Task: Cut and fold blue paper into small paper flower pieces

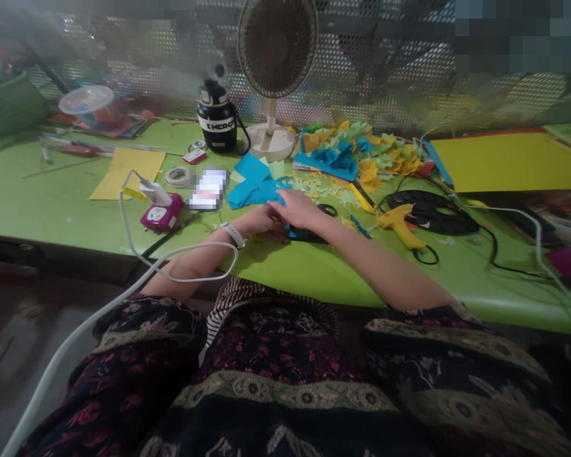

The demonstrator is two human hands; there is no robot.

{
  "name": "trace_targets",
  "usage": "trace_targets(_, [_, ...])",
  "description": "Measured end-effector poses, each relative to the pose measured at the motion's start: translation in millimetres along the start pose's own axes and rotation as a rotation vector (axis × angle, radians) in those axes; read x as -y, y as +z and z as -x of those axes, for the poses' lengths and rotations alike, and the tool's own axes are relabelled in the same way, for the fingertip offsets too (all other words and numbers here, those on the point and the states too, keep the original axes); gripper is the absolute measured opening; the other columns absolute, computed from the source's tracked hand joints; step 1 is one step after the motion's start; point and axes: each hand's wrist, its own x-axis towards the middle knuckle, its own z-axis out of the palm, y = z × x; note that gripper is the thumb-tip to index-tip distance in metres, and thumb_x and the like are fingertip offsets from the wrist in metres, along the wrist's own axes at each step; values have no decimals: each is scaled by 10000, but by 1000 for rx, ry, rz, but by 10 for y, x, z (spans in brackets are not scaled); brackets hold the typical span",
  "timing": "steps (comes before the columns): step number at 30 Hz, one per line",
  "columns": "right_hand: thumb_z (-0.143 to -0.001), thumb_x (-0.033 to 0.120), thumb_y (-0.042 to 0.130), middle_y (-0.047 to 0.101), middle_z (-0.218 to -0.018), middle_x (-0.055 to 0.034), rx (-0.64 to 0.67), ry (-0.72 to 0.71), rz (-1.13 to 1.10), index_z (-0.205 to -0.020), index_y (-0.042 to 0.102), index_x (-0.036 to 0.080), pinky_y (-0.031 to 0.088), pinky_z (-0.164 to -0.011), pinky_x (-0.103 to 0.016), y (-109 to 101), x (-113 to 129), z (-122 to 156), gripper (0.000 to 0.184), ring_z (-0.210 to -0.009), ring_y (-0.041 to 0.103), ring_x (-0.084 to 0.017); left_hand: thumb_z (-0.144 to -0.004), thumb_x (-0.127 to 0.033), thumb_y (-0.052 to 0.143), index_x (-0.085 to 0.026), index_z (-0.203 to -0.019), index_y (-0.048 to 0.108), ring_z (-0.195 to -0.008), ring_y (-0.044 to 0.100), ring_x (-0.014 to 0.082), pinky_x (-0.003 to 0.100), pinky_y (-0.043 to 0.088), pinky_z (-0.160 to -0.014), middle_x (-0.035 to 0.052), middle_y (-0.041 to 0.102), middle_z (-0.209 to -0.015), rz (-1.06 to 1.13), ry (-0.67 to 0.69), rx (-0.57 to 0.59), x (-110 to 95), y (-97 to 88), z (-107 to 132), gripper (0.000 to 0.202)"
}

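Note:
My left hand (265, 220), with a pale watch band on the wrist, is closed near the table's front edge. My right hand (295, 208) reaches across from the right, its fingers bent down over my left fingertips. Whatever lies between the fingers is hidden. Just beyond them are cut pieces of blue paper (253, 185). Another bit of blue paper (295, 233) shows below my right hand, beside a dark flat thing under the wrist. A black loop (327, 209), perhaps a scissors handle, lies right of my right hand.
A yellow glue gun (402, 225) and a yellow-handled cutter (363, 197) lie to the right. Behind are a fan (272, 141), a black bottle (217, 120) and heaped paper pieces (385, 152). Leftward sit a phone (209, 189), tape (177, 177) and a purple adapter (162, 214); a white cable (99, 312) crosses my left arm.

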Motion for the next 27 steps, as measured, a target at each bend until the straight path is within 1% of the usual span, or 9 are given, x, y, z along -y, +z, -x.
trace_targets(3, [-1008, 468, 406, 618, -1338, -193, -6, -5, -6, -1323, 569, 116, 427, -1031, -451, -1, -1, 2, 500, -1268, 543, -335, -797, 7, 657, -92, -941, 620, -714, 709, 189, 437, 581, -840, 82, 682, -886, -13, -5, -4, -6, 3, 7, 178])
trace_targets(8, [-1008, 475, 396, 621, -1327, -199, 5, -18, -15, -1310, 576, 114, 429, -1021, -449, -4, -10, -3, 504, -1247, 555, -334, -804, 9, 649, -88, -936, 614, -721, 711, 185, 404, 584, -821, 79, 677, -892, -24, -1, -9, -14, 8, 13, 168])
trace_targets(12, [-1010, 466, 396, 622, -1327, -200, 11, -15, -18, -1302, 578, 117, 431, -1017, -454, -10, -6, 1, 490, -1236, 564, -337, -809, 12, 637, -90, -982, 609, -734, 718, 202, 403, 581, -808, 72, 680, -851, -17, -7, -11, -10, 10, 11, 202])
trace_targets(19, [-1011, 471, 389, 605, -1350, -214, 32, -15, -24, -1315, 565, 115, 426, -1020, -466, -16, -3, 1, 500, -1250, 554, -345, -794, -15, 668, -83, -955, 626, -732, 713, 202, 403, 587, -802, 79, 687, -844, -34, 13, 0, 19, -9, -7, 180])
trace_targets(24, [-1010, 476, 385, 612, -1336, -200, 28, -14, -19, -1298, 575, 128, 429, -1010, -442, -16, -6, 1, 490, -1233, 561, -328, -776, -10, 665, -88, -969, 620, -737, 721, 216, 402, 585, -790, 83, 686, -866, -6, 12, 8, 38, -22, -24, 213])
trace_targets(27, [-1009, 484, 383, 620, -1321, -201, 35, -13, -25, -1292, 576, 128, 429, -1009, -441, -18, -5, 4, 493, -1229, 563, -326, -759, -25, 685, -97, -942, 620, -740, 720, 218, 395, 585, -786, 79, 686, -859, -5, 14, 17, 49, -32, -36, 207])
